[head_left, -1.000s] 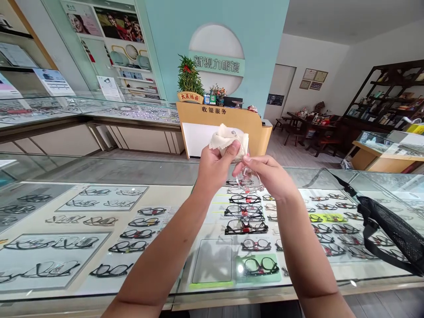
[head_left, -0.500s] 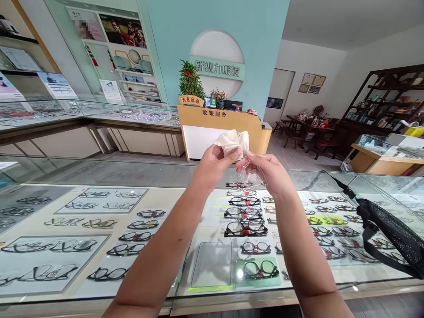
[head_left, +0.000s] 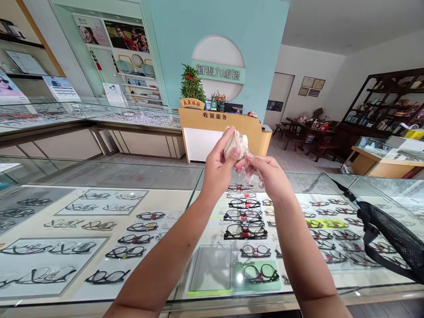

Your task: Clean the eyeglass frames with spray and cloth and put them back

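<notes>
Both hands are raised above the glass display counter. My left hand (head_left: 221,164) pinches a cream cleaning cloth (head_left: 236,145), its thumb pressed on the near side and its fingers behind. The cloth is folded around one lens of a pair of clear-framed eyeglasses (head_left: 254,179), so that part is hidden. My right hand (head_left: 270,173) grips the eyeglasses between thumb and fingers at the cloth's lower right edge. The rest of the thin transparent frame hangs below the right fingers, hard to make out against the counter.
Rows of eyeglasses (head_left: 245,231) lie inside the glass counter (head_left: 185,295) beneath my arms. A black mesh bag (head_left: 391,236) with a strap rests on the counter at right. Beyond stand a wooden cashier desk (head_left: 228,126) and another display counter (head_left: 145,143) at left.
My left fingers have straightened upward and the cloth is now gathered more tightly around the lens. My right hand keeps its grip on the eyeglasses. The view has tilted slightly.
</notes>
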`<state>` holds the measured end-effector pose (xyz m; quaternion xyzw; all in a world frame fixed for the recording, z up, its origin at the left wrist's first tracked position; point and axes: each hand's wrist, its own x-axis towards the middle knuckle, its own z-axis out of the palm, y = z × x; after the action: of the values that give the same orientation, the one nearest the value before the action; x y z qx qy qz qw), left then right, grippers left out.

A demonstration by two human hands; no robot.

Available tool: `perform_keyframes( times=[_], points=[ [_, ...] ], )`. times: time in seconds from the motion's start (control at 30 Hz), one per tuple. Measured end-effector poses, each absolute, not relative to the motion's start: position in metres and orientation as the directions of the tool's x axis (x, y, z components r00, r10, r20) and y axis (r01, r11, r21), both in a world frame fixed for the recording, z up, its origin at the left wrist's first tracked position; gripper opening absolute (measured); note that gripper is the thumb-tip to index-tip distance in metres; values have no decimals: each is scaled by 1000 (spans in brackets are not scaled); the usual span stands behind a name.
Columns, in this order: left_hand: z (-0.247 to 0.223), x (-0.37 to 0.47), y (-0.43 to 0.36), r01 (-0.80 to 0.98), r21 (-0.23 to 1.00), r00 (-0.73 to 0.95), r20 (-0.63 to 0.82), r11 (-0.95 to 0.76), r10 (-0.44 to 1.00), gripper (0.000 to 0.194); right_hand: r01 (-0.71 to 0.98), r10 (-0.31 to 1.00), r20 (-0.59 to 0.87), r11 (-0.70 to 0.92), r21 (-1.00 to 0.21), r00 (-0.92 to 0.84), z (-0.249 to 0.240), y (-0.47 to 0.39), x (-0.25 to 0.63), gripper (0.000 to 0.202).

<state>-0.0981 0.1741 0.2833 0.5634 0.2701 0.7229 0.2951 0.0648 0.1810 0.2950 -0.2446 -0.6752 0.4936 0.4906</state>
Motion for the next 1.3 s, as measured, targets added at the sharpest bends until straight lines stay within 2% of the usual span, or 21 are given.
perform_keyframes(
  times=[0.1, 0.23, 0.37, 0.57, 0.77, 1.0, 1.2, 1.3],
  points=[
    [284, -97, 172, -147, 732, -177, 642, -665, 746, 75, -156, 811, 428, 400, -903, -398, 295, 181, 65, 41],
    [281, -99, 177, -284, 760, -214, 543, -584, 812, 94, -151, 810, 414, 388, -909, -415, 296, 180, 64, 45],
    [279, -103, 182, -357, 785, -218, 457, -506, 862, 77, -158, 805, 427, 399, -903, -412, 297, 178, 63, 48],
    [284, -101, 173, -250, 764, -167, 571, -594, 804, 54, -138, 808, 425, 405, -904, -407, 296, 178, 62, 49],
    [284, -105, 178, -284, 764, -104, 576, -579, 811, 72, -111, 797, 449, 444, -889, -404, 296, 178, 63, 48],
    [285, -110, 179, -325, 796, -53, 525, -512, 850, 78, -82, 785, 457, 469, -880, -418, 297, 178, 65, 47],
    [285, -109, 178, -375, 794, -78, 488, -479, 869, 108, -123, 789, 438, 429, -895, -431, 297, 178, 65, 49],
    [284, -110, 181, -390, 809, -99, 438, -440, 893, 93, -127, 797, 433, 421, -898, -420, 296, 179, 65, 50]
  ],
)
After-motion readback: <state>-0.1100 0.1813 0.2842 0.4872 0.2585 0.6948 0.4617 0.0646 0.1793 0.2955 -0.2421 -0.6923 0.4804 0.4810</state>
